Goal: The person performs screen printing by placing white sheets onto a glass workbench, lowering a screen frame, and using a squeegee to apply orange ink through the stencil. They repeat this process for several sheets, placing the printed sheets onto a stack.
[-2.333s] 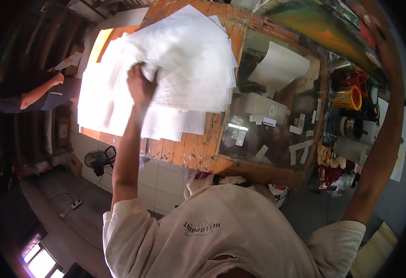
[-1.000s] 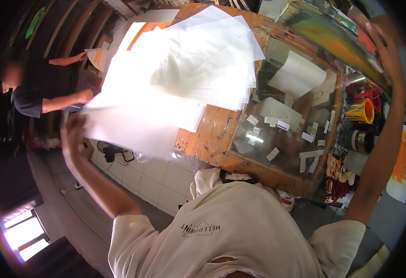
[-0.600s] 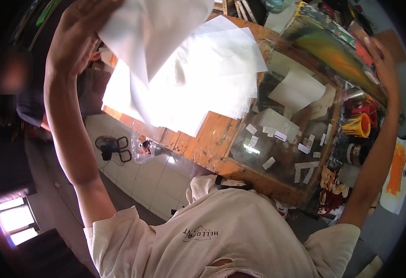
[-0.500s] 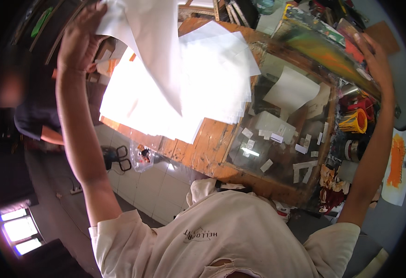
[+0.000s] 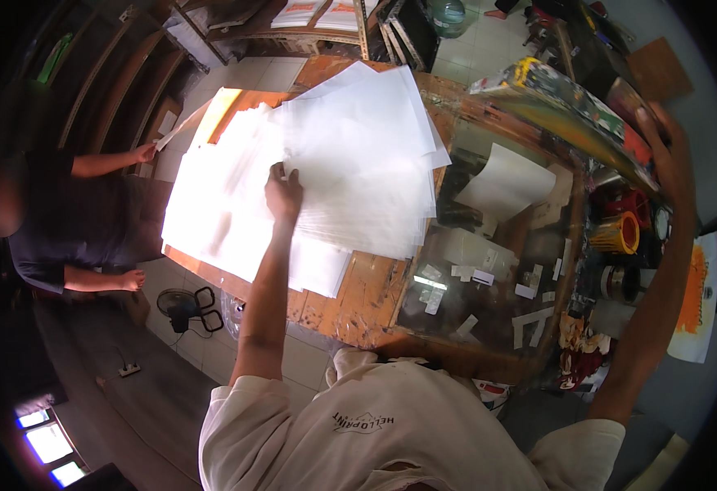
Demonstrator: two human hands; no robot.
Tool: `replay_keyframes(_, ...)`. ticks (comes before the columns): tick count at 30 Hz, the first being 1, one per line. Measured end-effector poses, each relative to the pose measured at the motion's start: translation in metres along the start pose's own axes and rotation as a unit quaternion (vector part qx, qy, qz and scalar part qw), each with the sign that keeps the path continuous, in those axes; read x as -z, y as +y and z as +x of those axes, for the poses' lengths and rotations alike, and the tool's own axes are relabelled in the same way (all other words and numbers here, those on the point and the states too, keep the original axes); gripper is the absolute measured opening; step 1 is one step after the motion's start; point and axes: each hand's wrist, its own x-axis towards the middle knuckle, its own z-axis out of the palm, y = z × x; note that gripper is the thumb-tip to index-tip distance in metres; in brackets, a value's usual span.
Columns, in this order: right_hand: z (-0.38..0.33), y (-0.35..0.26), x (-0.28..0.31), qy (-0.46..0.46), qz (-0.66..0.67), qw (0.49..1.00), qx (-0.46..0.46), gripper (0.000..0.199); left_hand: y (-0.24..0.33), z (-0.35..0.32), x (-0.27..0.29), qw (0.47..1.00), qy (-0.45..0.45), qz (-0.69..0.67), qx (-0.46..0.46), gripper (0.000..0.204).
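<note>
Paper sheets (image 5: 367,155), upper centre, looked light, best edge-lifted; I saw left fingers (image 5: 277,171) apart, couldn't judge right fingers (image 5: 653,131).

Behind my ungloved left hand (image 5: 283,195) and ungloved right hand (image 5: 671,155), I wear a loose, creased cream T-shirt (image 5: 465,417) with short sleeves (image 5: 240,417). Farther back from my fingers, a small dark logo (image 5: 363,421) marks its chest, near a ragged tear (image 5: 398,468).
</note>
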Motion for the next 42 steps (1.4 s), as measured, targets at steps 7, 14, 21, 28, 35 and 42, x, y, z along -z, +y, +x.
replay_keyframes(7,0.004,0.016,0.0,0.011,-0.004,1.0,0.015,0.063,0.012,-0.029,-0.031,0.938,-0.008,0.256,-0.233,0.068)
replay_keyframes(14,-0.006,0.009,-0.005,-0.023,0.039,0.998,0.035,0.058,-0.028,-0.02,0.022,0.889,-0.098,0.25,-0.371,0.051)
replay_keyframes(21,-0.008,-0.005,0.0,-0.031,0.014,0.999,0.01,0.068,0.002,-0.022,0.028,0.905,-0.095,0.215,-0.355,0.049)
replay_keyframes(28,-0.006,0.0,0.001,0.012,0.001,1.0,0.006,0.075,0.067,-0.129,-0.095,0.923,-0.189,0.0,-0.334,0.029)
replay_keyframes(35,-0.02,-0.026,0.003,0.008,0.007,1.0,0.002,0.04,0.081,-0.121,-0.106,0.937,-0.255,-0.155,-0.181,0.019)
replay_keyframes(42,-0.014,-0.051,0.021,-0.052,-0.017,0.998,0.024,0.046,0.159,-0.253,-0.167,0.87,-0.295,0.131,-0.373,0.056)
